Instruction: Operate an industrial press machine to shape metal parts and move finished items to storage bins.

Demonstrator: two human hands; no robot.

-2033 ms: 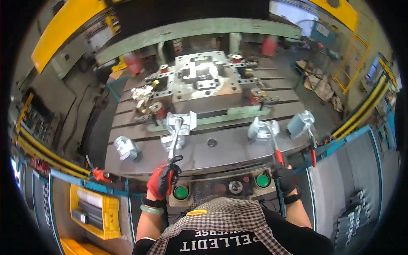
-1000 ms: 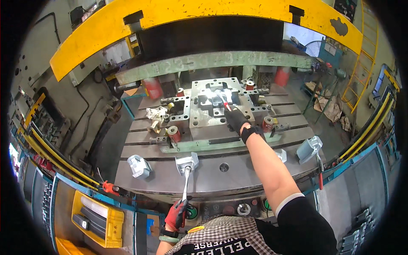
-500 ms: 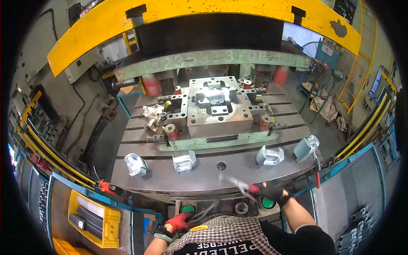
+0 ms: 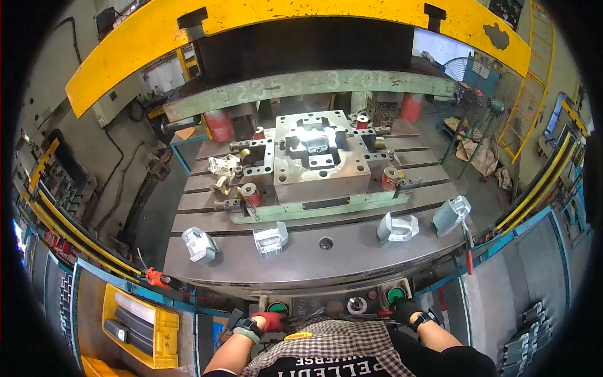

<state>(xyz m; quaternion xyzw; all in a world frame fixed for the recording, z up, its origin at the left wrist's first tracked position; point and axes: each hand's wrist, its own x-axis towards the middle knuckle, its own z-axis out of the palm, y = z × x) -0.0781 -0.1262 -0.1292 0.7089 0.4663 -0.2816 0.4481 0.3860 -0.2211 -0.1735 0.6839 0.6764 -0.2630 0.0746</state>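
Left hand [image 4: 271, 322]: gloved red. Right hand [image 4: 404, 310]: gloved black. Push buttons [image 4: 396, 295]: bright green. Metal parts [image 4: 271, 240]: silver-grey. Surface [image 4: 301, 269]: dull grey. Die block [image 4: 320, 183]: silver, faint brownish staining. Press beam [image 4: 352, 8]: yellow, dark grey blotch at right. Crosspiece [image 4: 301, 88] below it: pale green, scuffed. Posts [image 4: 411, 107]: red. Apron [image 4: 355, 333]: brown-and-white check. Shirt [image 4: 443, 360]: black, white-lettered. Bin [image 4: 166, 341]: yellow. Ladder [image 4: 529, 108]: yellow.

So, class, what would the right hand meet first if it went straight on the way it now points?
Probably the right green push button, just ahead of the right hand; depth is unclear, and they may already touch.
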